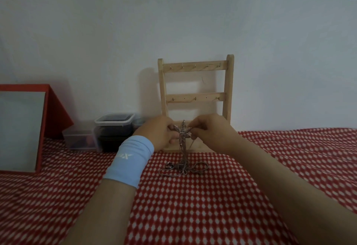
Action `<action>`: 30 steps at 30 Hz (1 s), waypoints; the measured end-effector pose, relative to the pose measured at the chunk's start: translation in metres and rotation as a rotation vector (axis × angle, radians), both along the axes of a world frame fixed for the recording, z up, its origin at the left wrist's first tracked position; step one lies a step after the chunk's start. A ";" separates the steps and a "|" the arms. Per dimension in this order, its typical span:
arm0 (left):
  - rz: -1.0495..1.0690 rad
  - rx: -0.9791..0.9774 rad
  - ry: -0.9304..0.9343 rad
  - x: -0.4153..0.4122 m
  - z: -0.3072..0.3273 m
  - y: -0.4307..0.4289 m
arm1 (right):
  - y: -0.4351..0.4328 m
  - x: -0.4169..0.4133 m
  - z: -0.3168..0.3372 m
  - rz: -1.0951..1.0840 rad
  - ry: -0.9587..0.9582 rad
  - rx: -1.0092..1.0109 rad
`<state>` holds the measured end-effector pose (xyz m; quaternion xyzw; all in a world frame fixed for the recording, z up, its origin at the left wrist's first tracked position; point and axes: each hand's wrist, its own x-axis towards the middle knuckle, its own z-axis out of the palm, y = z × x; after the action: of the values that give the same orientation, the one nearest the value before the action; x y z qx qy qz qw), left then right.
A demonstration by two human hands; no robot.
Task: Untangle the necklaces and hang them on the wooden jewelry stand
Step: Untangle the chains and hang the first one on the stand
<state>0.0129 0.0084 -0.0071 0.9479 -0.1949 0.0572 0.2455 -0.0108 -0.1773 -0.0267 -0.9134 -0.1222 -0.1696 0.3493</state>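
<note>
Your left hand (160, 131) and right hand (210, 130) were close together, both pinching the leaf pendant (182, 131); tangled necklaces (183, 167) trailed onto the checked cloth (193, 206). Wooden stand (195, 101) stood just behind, hooks bare.

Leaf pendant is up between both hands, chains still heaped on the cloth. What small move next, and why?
Probably raise the leaf pendant a little with the left hand while the right hand teases one chain free: the chains below lie knotted on the tablecloth, and every hook on the wooden stand is bare.
</note>
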 end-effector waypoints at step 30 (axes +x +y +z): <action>-0.045 -0.545 0.143 0.003 -0.012 -0.005 | -0.005 -0.007 0.005 0.254 0.391 0.467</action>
<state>0.0157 0.0030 -0.0193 0.8439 -0.1753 0.0350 0.5058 -0.0176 -0.1820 -0.0221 -0.8015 -0.1236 0.0305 0.5843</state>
